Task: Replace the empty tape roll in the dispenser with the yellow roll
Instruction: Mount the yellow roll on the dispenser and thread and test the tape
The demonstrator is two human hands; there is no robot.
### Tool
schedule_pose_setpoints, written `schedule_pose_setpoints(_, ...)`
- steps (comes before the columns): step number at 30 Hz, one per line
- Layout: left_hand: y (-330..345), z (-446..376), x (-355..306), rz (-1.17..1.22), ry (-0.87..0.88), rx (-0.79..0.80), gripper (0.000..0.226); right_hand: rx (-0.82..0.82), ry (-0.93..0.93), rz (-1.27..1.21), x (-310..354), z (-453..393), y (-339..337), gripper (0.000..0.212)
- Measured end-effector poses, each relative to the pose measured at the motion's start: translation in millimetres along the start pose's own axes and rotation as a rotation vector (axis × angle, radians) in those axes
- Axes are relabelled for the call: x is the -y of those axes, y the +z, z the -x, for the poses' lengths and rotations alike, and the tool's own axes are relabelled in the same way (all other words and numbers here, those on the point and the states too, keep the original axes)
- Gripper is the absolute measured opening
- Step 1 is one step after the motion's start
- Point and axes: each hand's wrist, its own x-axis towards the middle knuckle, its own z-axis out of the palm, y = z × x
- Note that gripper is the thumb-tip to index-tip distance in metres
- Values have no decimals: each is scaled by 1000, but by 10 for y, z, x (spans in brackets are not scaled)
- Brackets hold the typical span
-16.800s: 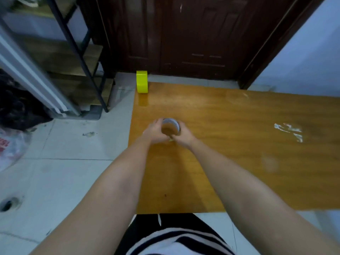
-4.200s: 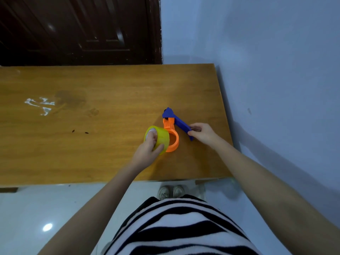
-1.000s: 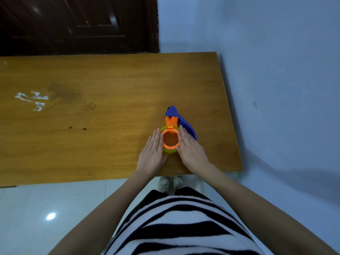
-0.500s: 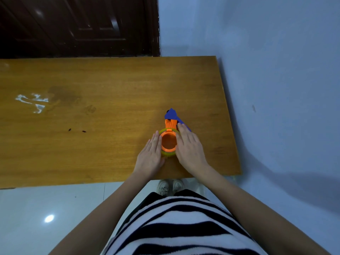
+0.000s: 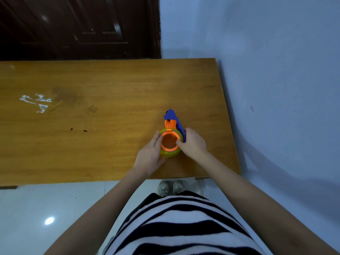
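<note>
Left hand (image 5: 149,157): fingers (image 5: 156,141) straight and pressed together, lying flat vs the left side of the yellow roll (image 5: 168,153), thumb tucked at the roll's near edge. Palm down toward the table (image 5: 103,111), wrist and forearm running back to the lower left.

Right hand (image 5: 193,144): fingers curled, thumb tip on the right rim of the orange hub (image 5: 169,149), other fingers wrapped over the blue handle (image 5: 181,130) w/ the tips hidden behind it, so can't tell how tightly they close. Forearm runs back to the lower right.

Dispenser (image 5: 171,124) lies on its side near the table's right end, close to the front edge; blue nose points away from the person. Yellow roll sits around the orange hub, a yellow-green band showing all round it.

No brand, label or readable writing on roll or dispenser. White smear marks (image 5: 36,103) on the table far left, not legible. Striped shirt (image 5: 184,227) at bottom, shoes (image 5: 171,187) below the table edge.
</note>
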Motion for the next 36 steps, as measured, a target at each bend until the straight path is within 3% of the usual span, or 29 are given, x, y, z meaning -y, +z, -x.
schedule_pose_setpoints(3,-47,-20,-34,6,-19,3,83,6,-36,-24,7,-19,9,34)
schedule_pose_setpoints(15,-585,-121,-266,138,-84,52,73,129,-86,-262,-148,-83,-104,31)
schedule_pose_setpoints(23,-927,-318,-555,-72,-137,376,77,533,-254,-294,-180,-146,-352,23)
schedule_pose_setpoints(28,-975,-597,-691,146,-211,555,59,680,-126,-257,-258,-207,-433,24)
schedule_pose_setpoints(30,-941,-696,-740,199,-219,600,58,637,-62,-330,-325,-233,-442,21)
schedule_pose_setpoints(36,-896,-920,-746,351,-310,632,78,300,148,-702,-579,-252,-434,33)
